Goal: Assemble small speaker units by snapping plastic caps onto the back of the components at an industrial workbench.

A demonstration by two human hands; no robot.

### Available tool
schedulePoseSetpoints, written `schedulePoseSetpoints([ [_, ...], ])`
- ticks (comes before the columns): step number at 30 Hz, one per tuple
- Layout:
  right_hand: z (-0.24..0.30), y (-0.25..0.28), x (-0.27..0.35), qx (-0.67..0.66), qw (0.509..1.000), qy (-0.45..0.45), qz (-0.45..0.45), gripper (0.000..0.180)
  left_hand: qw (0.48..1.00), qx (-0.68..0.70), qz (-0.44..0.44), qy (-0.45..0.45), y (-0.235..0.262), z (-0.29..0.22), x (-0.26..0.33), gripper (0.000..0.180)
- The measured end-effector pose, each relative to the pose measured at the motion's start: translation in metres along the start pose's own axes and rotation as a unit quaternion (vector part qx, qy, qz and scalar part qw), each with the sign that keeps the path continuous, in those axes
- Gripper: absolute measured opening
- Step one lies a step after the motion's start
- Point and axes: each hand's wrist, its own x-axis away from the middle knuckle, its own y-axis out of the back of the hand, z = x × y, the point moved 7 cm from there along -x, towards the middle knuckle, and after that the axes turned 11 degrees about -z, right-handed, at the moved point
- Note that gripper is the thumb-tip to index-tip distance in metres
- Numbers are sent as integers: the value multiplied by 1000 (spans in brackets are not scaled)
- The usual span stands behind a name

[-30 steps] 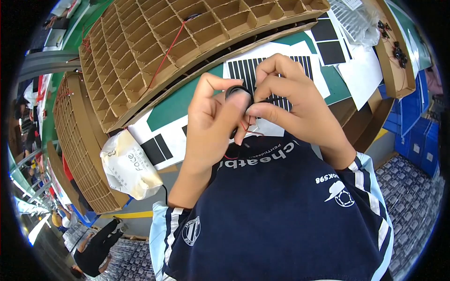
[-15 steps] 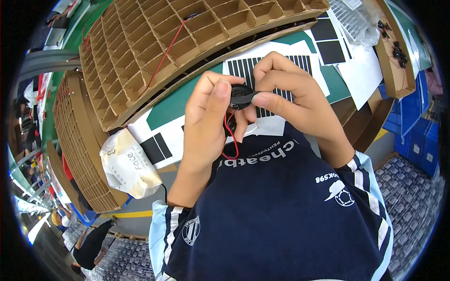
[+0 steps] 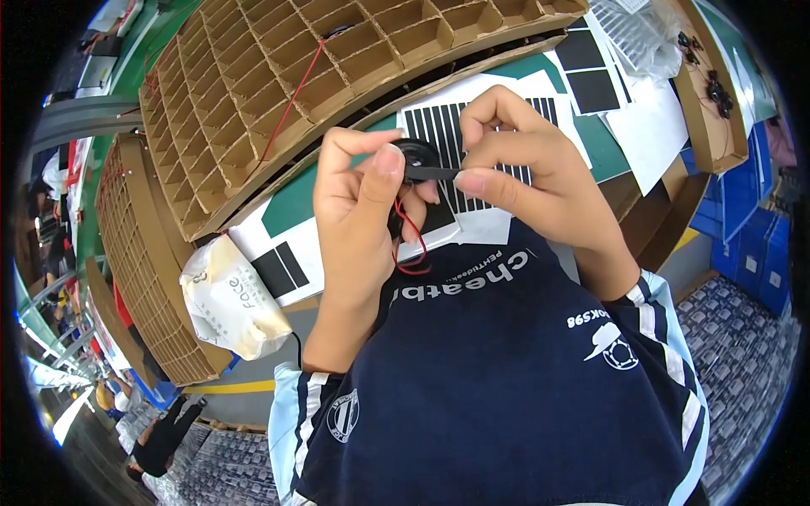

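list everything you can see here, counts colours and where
round part: one, black, between both hands
strip: one, black, pinched at the round part
wire: one, red, looping below the round part
divider trays: at least two, brown cardboard grids, upper left
striped sheet: one, white with black bars, behind the hands
black rectangles: several, on white sheets, upper right
bag: one, white and tan, lower left
left hand: holding the round part
right hand: pinching the strip

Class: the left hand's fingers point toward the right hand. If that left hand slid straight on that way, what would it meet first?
Probably the thin black strip pinched between both hands, then the right hand; depth is unclear.
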Motion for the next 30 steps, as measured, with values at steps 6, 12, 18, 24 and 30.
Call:
schedulePoseSetpoints([
  [6,-1,0,-3,-61,997,-36,6,15,996,57,68,32,-11,1,5,26],
  [12,0,0,-4,-46,998,-26,13,19,989,93,85,71,-15,8,11,27],
  [18,0,-6,-3,-157,987,3,36,24,978,131,125,101,-21,14,15,34],
  [24,1,-9,-1,-228,973,-10,32,23,964,179,185,69,-25,6,17,37],
  [30,-1,-19,2,-363,927,-85,36,22,965,200,158,58,-24,8,17,33],
])
